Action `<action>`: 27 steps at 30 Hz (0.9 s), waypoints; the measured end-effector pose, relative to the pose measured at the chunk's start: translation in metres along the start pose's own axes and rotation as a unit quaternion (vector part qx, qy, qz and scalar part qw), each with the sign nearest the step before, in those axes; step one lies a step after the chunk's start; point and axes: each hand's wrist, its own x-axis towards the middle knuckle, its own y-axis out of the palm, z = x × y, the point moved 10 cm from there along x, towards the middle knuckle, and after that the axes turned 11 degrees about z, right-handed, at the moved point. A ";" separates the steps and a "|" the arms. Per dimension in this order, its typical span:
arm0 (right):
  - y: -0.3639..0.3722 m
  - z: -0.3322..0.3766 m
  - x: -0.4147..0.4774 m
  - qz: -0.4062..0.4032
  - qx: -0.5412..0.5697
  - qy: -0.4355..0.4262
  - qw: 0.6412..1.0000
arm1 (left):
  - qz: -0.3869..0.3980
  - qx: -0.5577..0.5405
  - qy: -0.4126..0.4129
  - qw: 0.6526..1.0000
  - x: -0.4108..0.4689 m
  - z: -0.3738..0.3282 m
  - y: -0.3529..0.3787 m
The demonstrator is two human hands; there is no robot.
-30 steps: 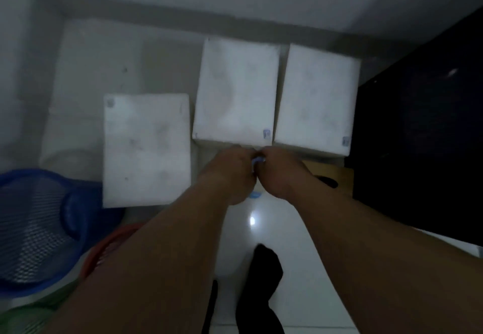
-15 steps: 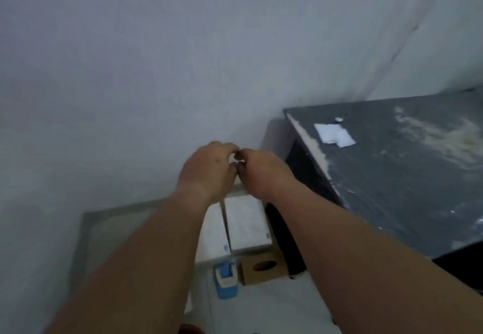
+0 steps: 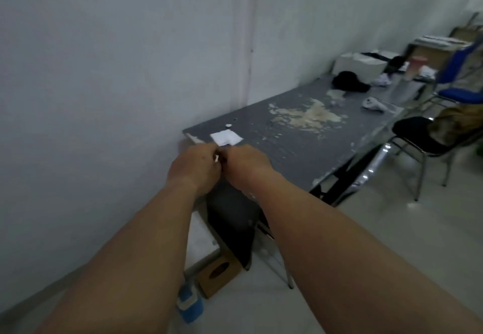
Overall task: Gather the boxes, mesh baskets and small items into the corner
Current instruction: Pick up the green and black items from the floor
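the left hand (image 3: 194, 166) and right hand (image 3: 245, 168) meet over the near corner of the dark grey scuffed bench (image 3: 313, 156), curled fingers pinching a small white piece (image 3: 216, 156) between them. down on the floor (image 3: 366, 242) by the wall (image 3: 104, 98) sit a white rectangular box (image 3: 200, 239), a brown cardboard box (image 3: 219, 272) and a small blue-and-white container (image 3: 189, 305).

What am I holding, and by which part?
The left hand and right hand pinch a small white item between them; which part is hidden.
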 end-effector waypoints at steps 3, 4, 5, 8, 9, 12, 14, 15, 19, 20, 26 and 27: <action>-0.002 -0.067 -0.037 0.003 0.026 0.051 0.998 | 0.013 -0.003 0.062 0.998 0.003 -0.061 0.038; -0.002 -0.091 -0.052 0.004 0.035 0.068 0.997 | 0.018 -0.006 0.078 0.997 0.004 -0.080 0.054; -0.001 -0.116 -0.067 0.004 0.044 0.088 0.995 | 0.022 -0.006 0.095 0.995 0.004 -0.101 0.070; 0.008 -0.201 -0.122 0.002 0.062 0.155 0.986 | 0.049 0.002 0.159 0.986 -0.001 -0.178 0.128; 0.011 -0.232 -0.143 -0.003 0.073 0.181 0.981 | 0.058 0.002 0.183 0.981 -0.004 -0.208 0.148; 0.020 -0.321 -0.214 -0.020 0.104 0.243 0.964 | 0.062 0.023 0.258 0.964 -0.020 -0.305 0.203; 0.026 -0.371 -0.260 -0.029 0.126 0.275 0.953 | 0.059 0.025 0.291 0.955 -0.029 -0.361 0.233; 0.030 -0.398 -0.285 -0.035 0.135 0.296 0.945 | 0.061 0.019 0.308 0.949 -0.035 -0.390 0.250; 0.061 -0.493 -0.384 -0.041 0.164 0.392 0.904 | 0.084 0.039 0.384 0.919 -0.066 -0.484 0.319; 0.071 -0.512 -0.405 -0.035 0.170 0.412 0.894 | 0.096 0.048 0.404 0.909 -0.074 -0.502 0.336; 0.106 -0.596 -0.477 -0.027 0.211 0.496 0.842 | 0.155 0.084 0.445 0.878 -0.082 -0.575 0.417; 0.112 -0.609 -0.482 -0.021 0.214 0.505 0.836 | 0.172 0.091 0.452 0.871 -0.081 -0.586 0.430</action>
